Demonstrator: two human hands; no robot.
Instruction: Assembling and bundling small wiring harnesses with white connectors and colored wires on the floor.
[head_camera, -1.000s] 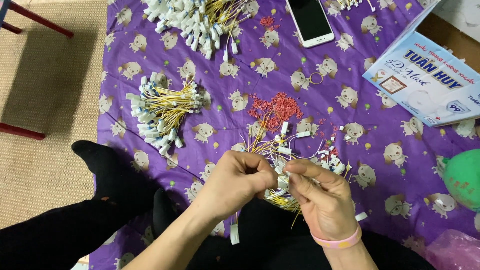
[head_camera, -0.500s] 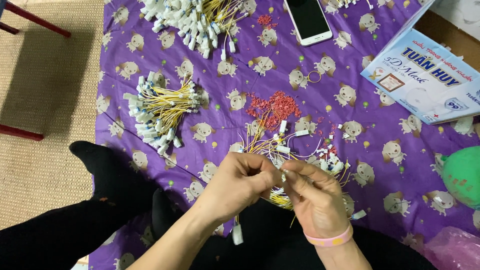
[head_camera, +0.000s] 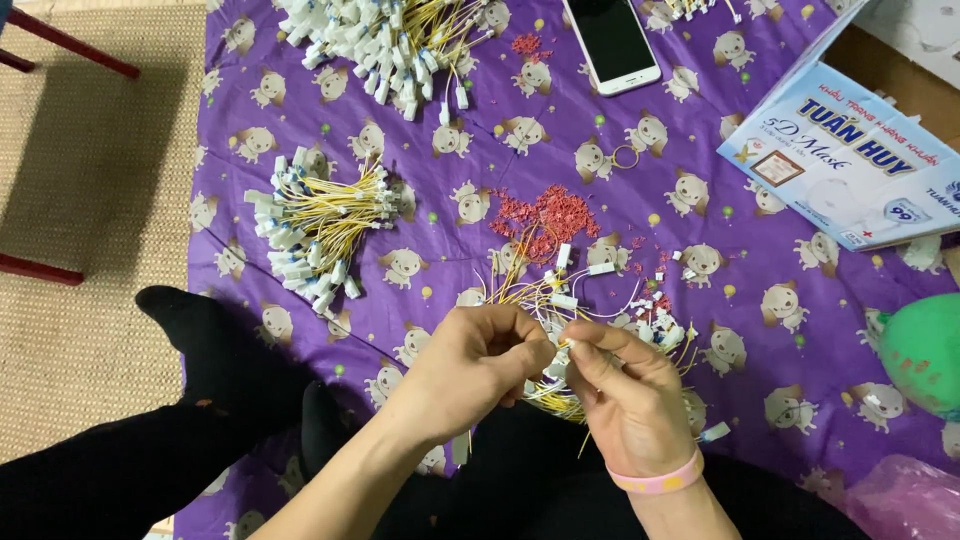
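— Nearest the lens?
— Two bare hands, fingertips met. Left hand (head_camera: 478, 362) curled, right hand (head_camera: 622, 392) with a pink wristband (head_camera: 656, 479), both pinching one small white connector (head_camera: 566, 345) on thin yellow wire. Exact grip hidden behind the knuckles.

— Beneath the hands?
— A loose tangle of yellow wires with white plugs (head_camera: 590, 310), partly covered by the fingers, too knotted for a count. Black-clad legs, one black sock (head_camera: 205, 330) at left, cut off at the bottom edge.

— Further out?
— One heap of tiny red bits (head_camera: 545, 212), too small to make out. One tidy bundle of yellow wires with white ends (head_camera: 320, 232) left of centre. All on a purple cloth with a cartoon animal print (head_camera: 430, 145), soft and creased.

— Farthest?
— One big pile of white-ended wires (head_camera: 385, 38), cropped by the top edge. One white smartphone (head_camera: 610, 42), dark screen, top cut off. One blue and white cardboard box (head_camera: 850, 150) at right, one small ring (head_camera: 626, 156) near it. Green rounded object (head_camera: 925, 350) at right edge, unclear. Woven mat (head_camera: 95, 200) at left.
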